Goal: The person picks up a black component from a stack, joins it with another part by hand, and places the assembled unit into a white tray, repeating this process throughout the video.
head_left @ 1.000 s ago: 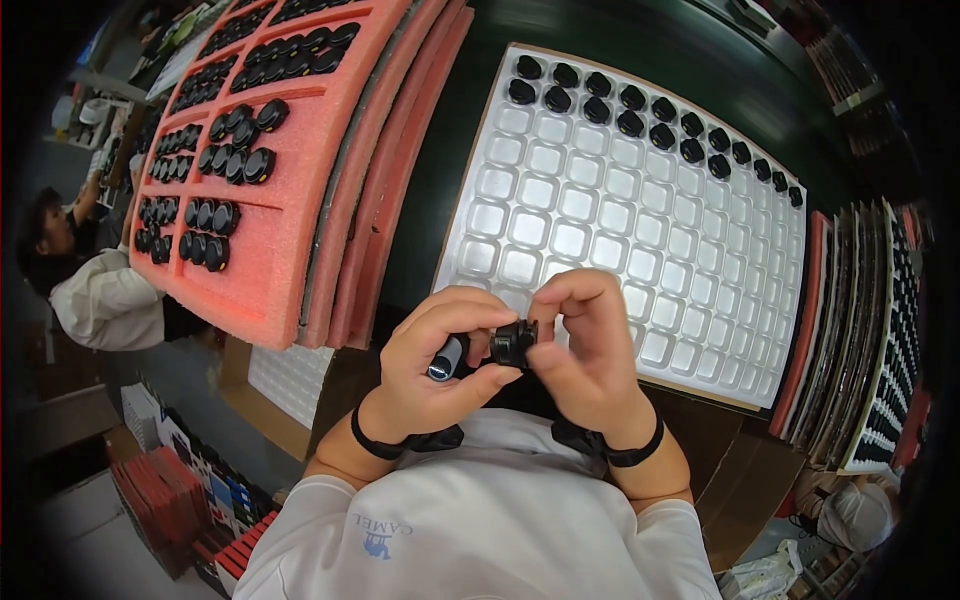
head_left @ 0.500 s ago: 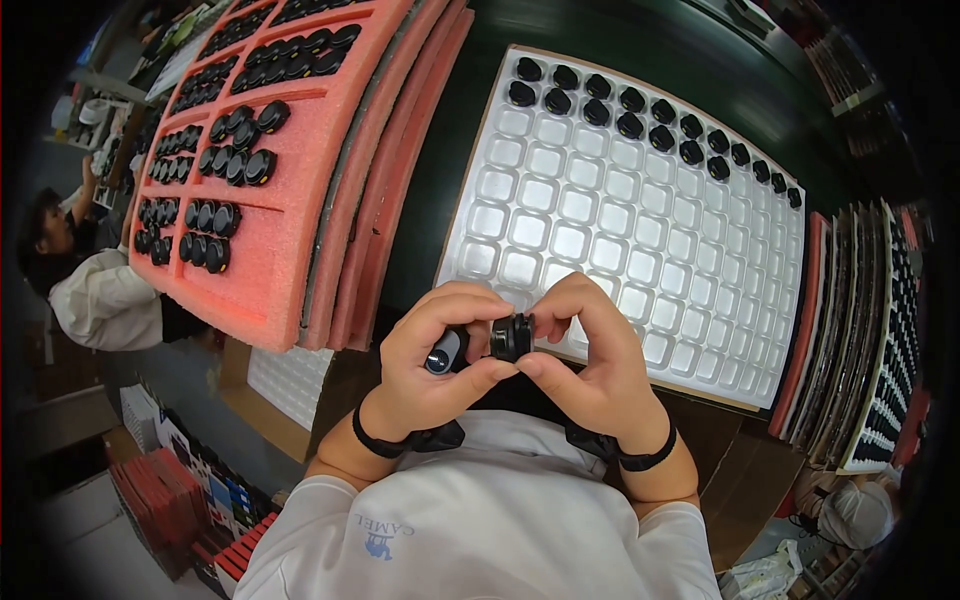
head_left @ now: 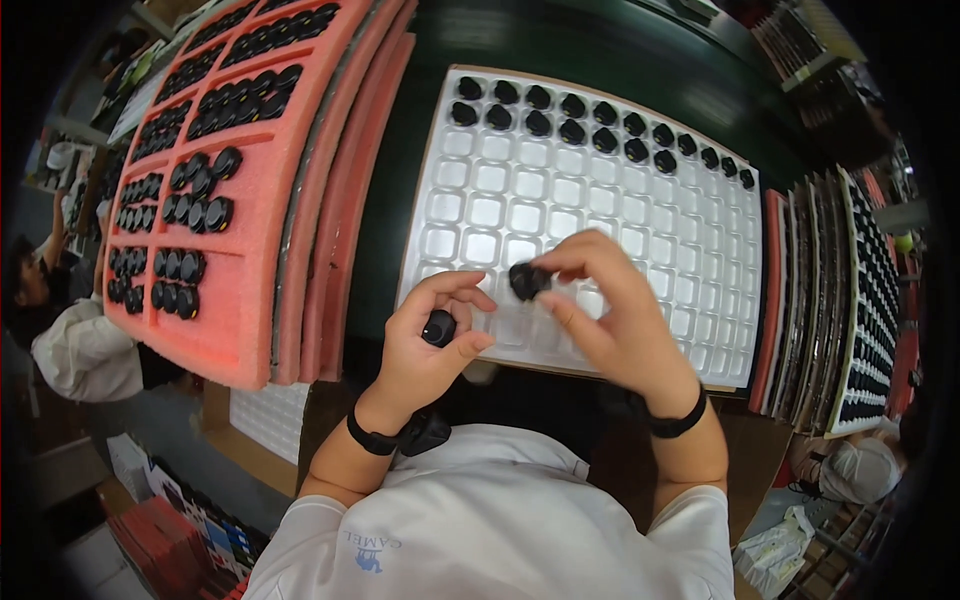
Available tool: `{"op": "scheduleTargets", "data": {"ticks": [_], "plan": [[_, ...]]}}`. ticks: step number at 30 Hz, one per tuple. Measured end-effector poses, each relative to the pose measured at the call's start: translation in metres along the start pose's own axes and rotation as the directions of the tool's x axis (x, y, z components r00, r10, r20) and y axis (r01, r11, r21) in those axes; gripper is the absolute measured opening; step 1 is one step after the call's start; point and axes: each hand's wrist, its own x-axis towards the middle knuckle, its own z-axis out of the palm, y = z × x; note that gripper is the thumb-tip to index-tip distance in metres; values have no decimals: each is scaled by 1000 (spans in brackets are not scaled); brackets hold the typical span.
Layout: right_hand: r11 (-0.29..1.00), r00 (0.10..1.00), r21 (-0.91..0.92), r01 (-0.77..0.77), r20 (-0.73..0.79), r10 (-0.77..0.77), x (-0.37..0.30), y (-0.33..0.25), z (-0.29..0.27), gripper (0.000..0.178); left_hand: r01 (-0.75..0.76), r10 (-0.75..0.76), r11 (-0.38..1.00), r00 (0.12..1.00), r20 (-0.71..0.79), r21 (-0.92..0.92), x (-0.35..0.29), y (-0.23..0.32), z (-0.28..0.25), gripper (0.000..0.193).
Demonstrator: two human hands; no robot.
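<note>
Between the thumb and fingers of my right hand point(head_left: 622, 318) is a black round part point(head_left: 525, 281), like a small lens barrel, held above the near rows of a white plastic tray point(head_left: 428, 262). My left hand point(head_left: 412, 350) is at the tray's near left edge. A second black round part point(head_left: 438, 328) rests in its curled fingers, while the thumb and forefinger stand apart with nothing between them. Similar black parts point(head_left: 572, 131) sit in the tray's two far rows; the second of these rows is filled only partway from the left.
Pink foam trays point(head_left: 240, 330) are stacked at the left, their top one holding many black parts in compartments. Upright trays and boards point(head_left: 815, 300) stand at the right. Both rest by a dark green bench point(head_left: 600, 50). A person in white point(head_left: 90, 345) is at the far left.
My hands have come apart. My right hand has carried its black round part forward over the tray, while my left keeps the second part. The whole view has shifted slightly.
</note>
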Motion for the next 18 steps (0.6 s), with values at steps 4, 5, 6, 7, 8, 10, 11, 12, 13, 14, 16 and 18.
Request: {"op": "scheduleTargets", "data": {"ticks": [4, 5, 6, 7, 8, 10, 11, 12, 13, 14, 16, 18], "plan": [[958, 972, -185, -219, -132, 197, 8, 44, -42, 21, 24, -28, 996, 999, 46, 91, 4, -25, 1, 42], [933, 953, -223, -282, -173, 247, 9, 59, -56, 20, 17, -22, 996, 998, 61, 82, 5, -29, 1, 42], [901, 934, -273, -337, -214, 284, 9, 77, -71, 19, 25, -31, 995, 998, 59, 93, 4, -31, 1, 42], [864, 913, -318, -390, -257, 318, 9, 95, -87, 20, 34, -40, 994, 998, 56, 105, 4, -32, 0, 41], [862, 912, -321, -391, -262, 316, 9, 112, -102, 20, 46, -52, 992, 997, 49, 119, 4, -32, 0, 41], [744, 856, -442, -501, -377, 353, 6, 137, -128, 21, 53, -59, 993, 996, 59, 104, 5, -32, 2, 40], [744, 856, -442, -501, -379, 351, 6, 146, -137, 21, 67, -73, 993, 995, 62, 95, 5, -32, 2, 38], [711, 837, -460, -532, -411, 361, 6, 153, -143, 22, 81, -86, 993, 994, 64, 86, 6, -31, 2, 37], [675, 817, -476, -563, -443, 369, 5, 159, -148, 22, 79, -85, 993, 994, 64, 87, 6, -31, 2, 37], [640, 797, -490, -592, -472, 376, 7, 162, -150, 22, 77, -83, 993, 994, 65, 93, 6, -31, 2, 37], [621, 806, -523, -583, -467, 363, 8, 169, -150, 23, 73, -80, 992, 994, 70, 103, 5, -32, 1, 36], [574, 819, -588, -570, -462, 339, 8, 176, -150, 23, 79, -87, 991, 994, 65, 107, 5, -31, 2, 36]]}}
